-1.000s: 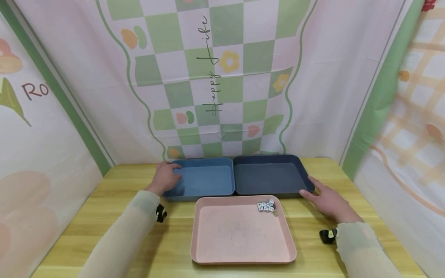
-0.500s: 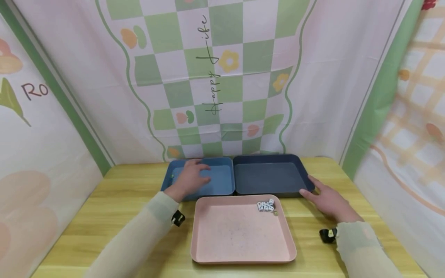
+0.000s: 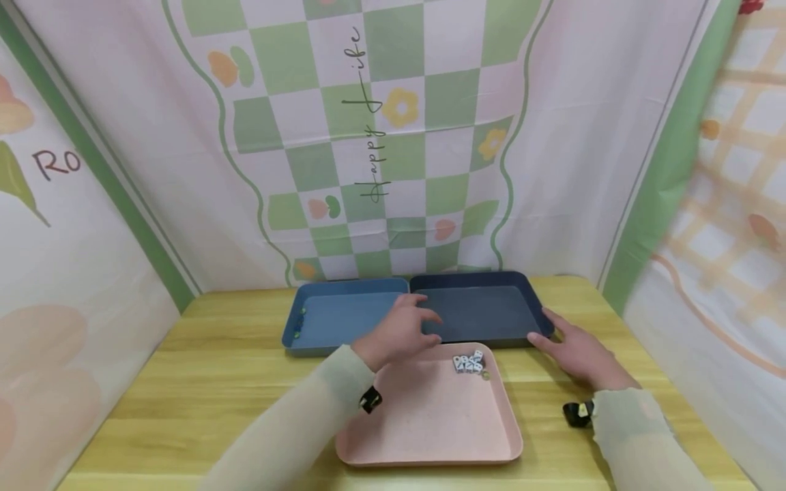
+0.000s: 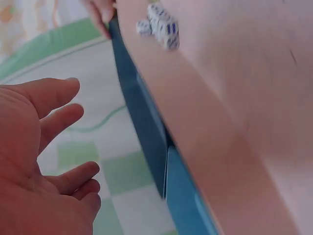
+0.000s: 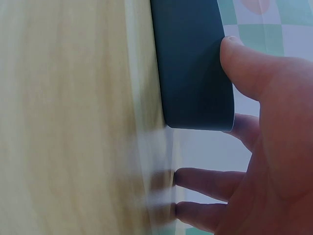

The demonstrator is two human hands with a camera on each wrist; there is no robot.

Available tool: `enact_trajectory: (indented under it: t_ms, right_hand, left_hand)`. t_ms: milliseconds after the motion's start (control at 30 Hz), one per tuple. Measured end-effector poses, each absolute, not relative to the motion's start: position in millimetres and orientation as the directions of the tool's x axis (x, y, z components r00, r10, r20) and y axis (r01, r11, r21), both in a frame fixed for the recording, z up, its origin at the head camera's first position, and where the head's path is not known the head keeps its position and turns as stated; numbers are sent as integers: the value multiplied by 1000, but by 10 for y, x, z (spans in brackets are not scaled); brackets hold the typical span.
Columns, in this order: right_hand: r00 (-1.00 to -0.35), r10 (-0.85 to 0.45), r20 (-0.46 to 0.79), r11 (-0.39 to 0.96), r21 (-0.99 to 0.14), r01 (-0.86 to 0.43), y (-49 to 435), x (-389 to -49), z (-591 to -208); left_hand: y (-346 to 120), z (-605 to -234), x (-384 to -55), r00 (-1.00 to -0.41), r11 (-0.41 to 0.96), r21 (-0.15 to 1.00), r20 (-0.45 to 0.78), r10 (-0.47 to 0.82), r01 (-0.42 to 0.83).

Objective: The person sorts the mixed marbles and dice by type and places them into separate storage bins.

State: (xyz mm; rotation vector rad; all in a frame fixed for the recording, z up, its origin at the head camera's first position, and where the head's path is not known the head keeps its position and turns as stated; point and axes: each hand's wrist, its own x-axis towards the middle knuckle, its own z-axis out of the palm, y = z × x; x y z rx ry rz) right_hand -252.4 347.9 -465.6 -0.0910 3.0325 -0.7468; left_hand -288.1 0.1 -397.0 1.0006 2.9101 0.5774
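My left hand (image 3: 399, 334) hovers over the back edge of the pink tray (image 3: 442, 423), in front of the seam between the blue tray (image 3: 338, 320) and the dark navy tray (image 3: 485, 314). Its fingers are spread and hold nothing, as the left wrist view confirms. My right hand (image 3: 577, 351) rests at the navy tray's front right corner. In the right wrist view its thumb (image 5: 244, 66) touches the rim, while other fingers lie beyond the corner. White dice (image 3: 467, 363) cluster in the pink tray's back right corner beside a small yellowish-green piece (image 3: 486, 375).
Small blue and green pieces (image 3: 299, 324) line the left end of the blue tray. All three trays stand on a wood-grain table (image 3: 209, 382). A patterned curtain (image 3: 393, 170) hangs behind the table, with more cloth at both sides.
My left hand has moved right from the blue tray's left end to the pink tray's back edge, uncovering the small blue and green pieces. My right hand has stayed at the navy tray's corner.
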Motion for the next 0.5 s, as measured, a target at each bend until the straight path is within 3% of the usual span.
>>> enact_trajectory:
  t_ms: [267, 500]
  right_hand:
    - [-998, -62, 4, 883, -465, -56, 3495, -2536, -4672]
    - [-998, -66, 8, 881, -470, -61, 3519, -2563, -4711]
  left_hand:
    - [395, -4181, -2826, -747, 681, 357, 81, 660, 640]
    - [583, -4374, -2872, -683, 653, 225, 93, 725, 723]
